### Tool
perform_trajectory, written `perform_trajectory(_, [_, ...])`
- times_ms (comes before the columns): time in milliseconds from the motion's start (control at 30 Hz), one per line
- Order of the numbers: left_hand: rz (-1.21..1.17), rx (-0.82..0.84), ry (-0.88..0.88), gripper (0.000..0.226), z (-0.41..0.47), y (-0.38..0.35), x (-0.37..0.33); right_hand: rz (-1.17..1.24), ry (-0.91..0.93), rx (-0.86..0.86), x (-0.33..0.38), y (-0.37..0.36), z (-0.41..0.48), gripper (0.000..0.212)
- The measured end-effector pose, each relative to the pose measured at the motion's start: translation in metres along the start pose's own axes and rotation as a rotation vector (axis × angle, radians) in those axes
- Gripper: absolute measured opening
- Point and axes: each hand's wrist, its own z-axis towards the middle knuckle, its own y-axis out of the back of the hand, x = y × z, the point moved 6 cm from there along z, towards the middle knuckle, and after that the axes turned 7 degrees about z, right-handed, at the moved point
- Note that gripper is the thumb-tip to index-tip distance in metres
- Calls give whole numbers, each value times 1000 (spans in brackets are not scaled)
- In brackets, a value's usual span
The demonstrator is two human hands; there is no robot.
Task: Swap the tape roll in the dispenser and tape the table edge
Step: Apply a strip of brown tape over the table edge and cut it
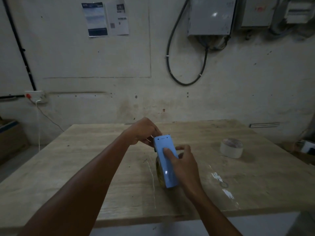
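— What's nearest the camera?

— Two bare forearms reaching out over the near edge of a wooden table [88, 167]. Between the hands stands a light blue tape dispenser [166, 161], held above the tabletop around its middle, long side running away from the viewer. A yellowish tape roll [159, 173] shows along its lower left side.

— And the hands?

— The right hand [183, 165] grips the dispenser from the right, thumb laid flat across the blue top face, the other fingers curled around the far side. The left hand [144, 132] is at the dispenser's far end, fingers bunched together there; whether they pinch the tape end I cannot tell, as it is dim and blurred.

— Anything else on the table?

— A second roll, whitish tape [231, 148], lies flat well to the right of the dispenser. Pale glints and a small ring mark sit on the wood near the right forearm.

— Beyond that?

— A stained wall with two paper sheets [104, 18], a grey electrical box [211, 15] with a looping black cable [185, 82], and a socket [35, 96] at left.
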Motion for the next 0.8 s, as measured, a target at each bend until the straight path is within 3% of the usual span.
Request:
perform_trajectory(100, [-19,-5,10,25,-3,-1,3,41,30,93,4,-7,0,40])
perform_trajectory(300, [-21,-16,-1,26,-4,-3,4,251,-159,208,-1,-11,0,33])
perform_trajectory(467, [-9,-14,12,27,-5,-5,6,334,-182,262,2,-14,-3,31])
perform_trajectory(667, [-25,-36,56,23,-3,-5,11,310,-152,290,9,-13,-7,26])
perform_trajectory(800, [-27,-70,82,10,1,-7,15,274,-140,291,7,-15,-10,33])
